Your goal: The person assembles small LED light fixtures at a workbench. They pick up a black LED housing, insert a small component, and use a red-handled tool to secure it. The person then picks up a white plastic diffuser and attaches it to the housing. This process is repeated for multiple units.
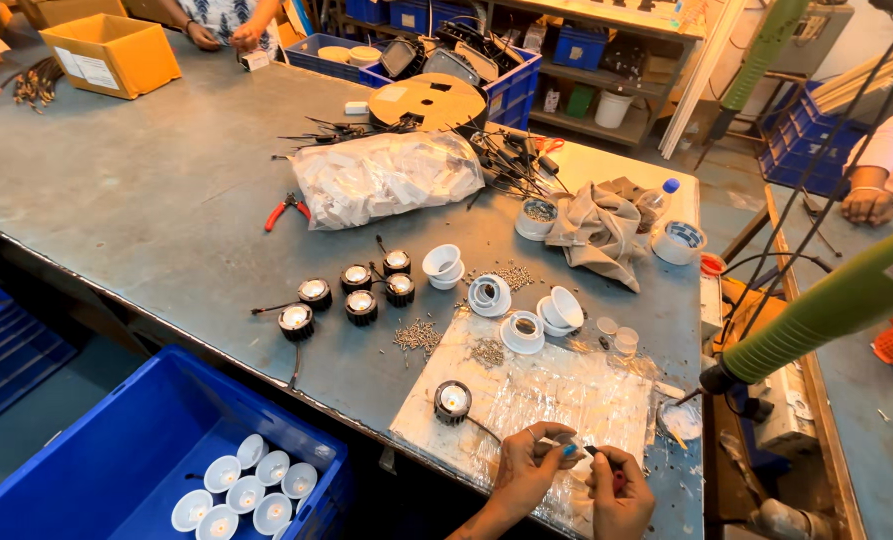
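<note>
Screwdriver (617, 478) with a red handle sits in the right hand (622, 495), fingers curled tight round it, just right of the plastic sheet (567, 395) at the near table edge. Left hand (527, 465) is right beside it, thumb and fingertips pinched on a small part (too tiny to tell what), nails painted blue.

On the sheet's near-left corner: one black round lamp unit (453, 401), lens up, wire trailing twd the hands. At the sheet's far-left edge, loose screws (418, 336) in little heaps, more scattered farther back. Beyond the sheet, white plastic housings (522, 330) in a loose group, some cup-like, some ring-like. Left of the sheet, a cluster of black lamp units (352, 290), approx six, wires sticking out.

Farther from the sheet: red-handled pliers (286, 209), a clear bag of white parts (382, 175), a crumpled grey cloth (597, 232), a tape roll (678, 240).

Below-left of the sheet, off the table, blue crate (117, 440) holding white cups (232, 490). Right of the sheet, a green-sleeved hanging tool (827, 310). Other people's hands at the far table edge and far right.
</note>
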